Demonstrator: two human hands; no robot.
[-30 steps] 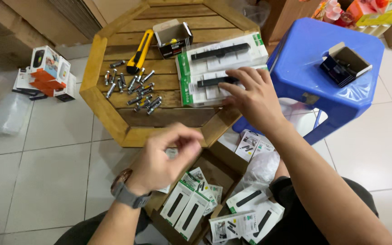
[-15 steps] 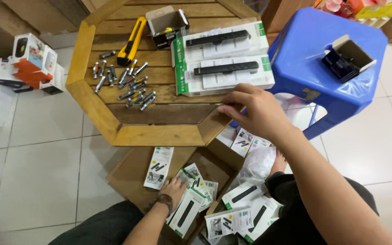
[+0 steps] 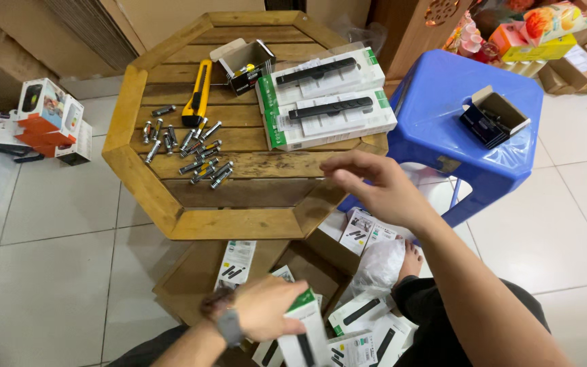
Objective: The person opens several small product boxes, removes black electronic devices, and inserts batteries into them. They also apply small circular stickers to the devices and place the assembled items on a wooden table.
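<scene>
Left hand (image 3: 270,314) clamped on white-green box (image 3: 305,327) below table (image 3: 145,178); right hand (image 3: 374,185) empty, fingers spread, above table edge.

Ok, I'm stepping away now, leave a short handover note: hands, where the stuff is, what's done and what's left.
Left hand: low, gripping a white-and-green box over the open carton of similar boxes.
Right hand: empty, fingers loose, hovering at the table's near right edge.
On the table: two boxes stacked at the far right, loose batteries, a yellow knife, a small open box.
Done: two boxes on the table.
Left: the held box and more in the carton by the person's legs.
</scene>
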